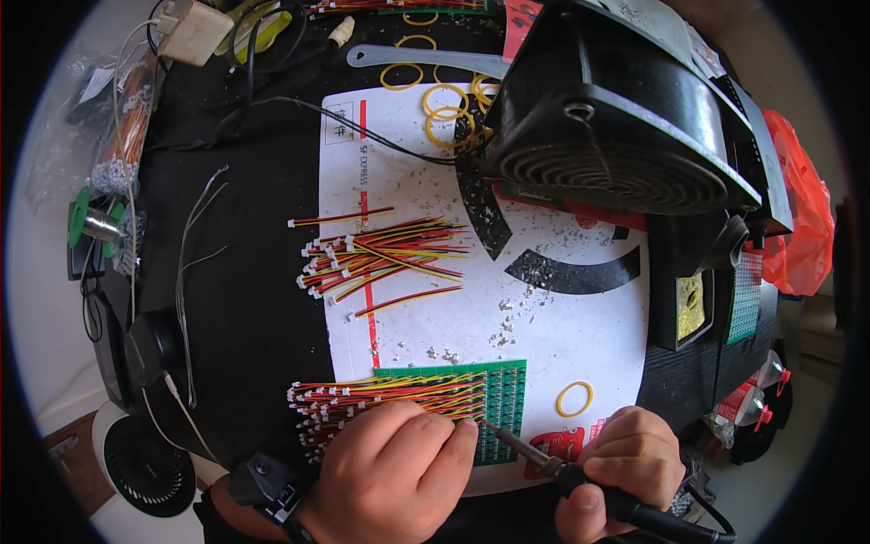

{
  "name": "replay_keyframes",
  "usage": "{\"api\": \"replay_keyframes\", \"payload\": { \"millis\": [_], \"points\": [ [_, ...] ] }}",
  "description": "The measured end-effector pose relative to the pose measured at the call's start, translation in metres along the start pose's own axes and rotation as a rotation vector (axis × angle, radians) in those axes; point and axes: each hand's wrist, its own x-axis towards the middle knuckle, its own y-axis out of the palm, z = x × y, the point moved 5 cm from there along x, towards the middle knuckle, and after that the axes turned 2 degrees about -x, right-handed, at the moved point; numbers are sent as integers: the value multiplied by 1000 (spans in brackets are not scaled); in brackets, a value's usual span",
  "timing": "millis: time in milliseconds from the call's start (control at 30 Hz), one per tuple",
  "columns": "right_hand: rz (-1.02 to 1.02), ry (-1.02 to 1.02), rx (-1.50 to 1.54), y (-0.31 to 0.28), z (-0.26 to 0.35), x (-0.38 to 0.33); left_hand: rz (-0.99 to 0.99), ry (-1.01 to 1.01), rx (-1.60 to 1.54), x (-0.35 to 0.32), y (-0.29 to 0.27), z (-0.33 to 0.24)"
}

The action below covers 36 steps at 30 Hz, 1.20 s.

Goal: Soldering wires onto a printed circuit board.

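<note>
A green circuit board panel (506, 399) lies near me, its right part showing rows of small pads. Many thin red, black and yellow wires (381, 392) with white connectors cross its left part in rows. My left hand (390, 471) is closed over the lower wires, its fingertips pinching a wire close to the pads; the exact grip is partly hidden. In my right hand (634, 458) is a soldering iron (573, 478), held like a pen. Its tip meets the board right beside my left fingertips. Farther away, a loose pile of similar wires (390, 254) lies on a white sheet (580, 335).
A black fan-like unit (616, 118) stands at the far right. Near it are a yellow sponge (691, 306) in a holder and another green board (745, 299). Rubber bands (575, 399) and solder crumbs lie on the sheet. A solder spool (91, 222) stands left.
</note>
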Motion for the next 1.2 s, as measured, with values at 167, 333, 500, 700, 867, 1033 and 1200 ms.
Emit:
{"api": "replay_keyframes", "payload": {
  "millis": [167, 333, 500, 700, 867, 1033, 1200],
  "points": [
    [-24, -4, 7, 0, 0, 0, -2, 11, 9, -1, 0, 0],
    [-12, -1, -12, -1, 0, 0, 5, 13, 2, 0, 1, 0],
    [44, -20, 8, 2, -3, -2, -4, 0, 5, -3, 1, 1],
    [-162, -47, -2, -9, 4, -6, 0, 49, -28, 4, 0, -3],
    [-103, -40, 76, 7, -8, -6, 6, -5, -1, -10, -1, 7],
    [-161, -62, -12, -12, 7, -4, 52, 31, -96, 9, -3, -4],
    [85, 76, 4, -4, -8, -20, -81, -45, -14, -4, -27, 0]
  ]
}}
